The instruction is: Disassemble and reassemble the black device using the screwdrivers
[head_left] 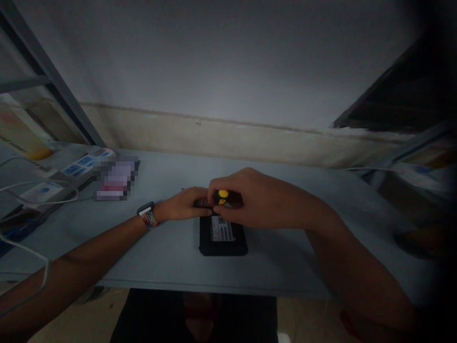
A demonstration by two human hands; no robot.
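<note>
A flat black device (pixel 223 236) with a white label lies on the pale table (pixel 171 257), near its front edge. My right hand (pixel 250 197) is closed round a small tool with a yellow and black handle (pixel 223 196), held over the device's far end. My left hand (pixel 185 205), with a watch on the wrist, rests at the device's far left corner with its fingers curled against it. What the tool's tip touches is hidden by my fingers.
A power strip (pixel 84 162) and white cables (pixel 39 190) lie at the table's left. Beside them is a blurred small pinkish object (pixel 114 180). Metal shelf frames stand at both sides, and a wall runs behind the table.
</note>
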